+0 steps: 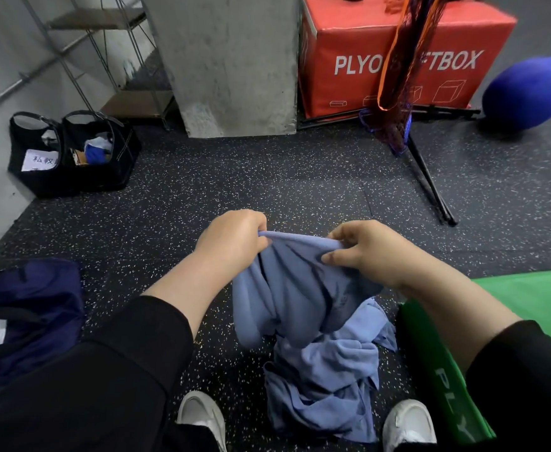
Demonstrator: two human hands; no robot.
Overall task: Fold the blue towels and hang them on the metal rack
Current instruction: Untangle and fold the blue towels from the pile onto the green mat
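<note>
Two black bags (72, 154) far left on floor (202, 190). Left hand (231, 243) and right hand (369, 252) each pinch top edge of one blue towel (293, 288), hanging over towel pile (326, 386) between two white shoes (202, 415).

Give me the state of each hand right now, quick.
Left hand: closed, gripping the top edge of the light blue cloth towel.
Right hand: closed, pinching the same edge of that towel between thumb and fingers.
</note>
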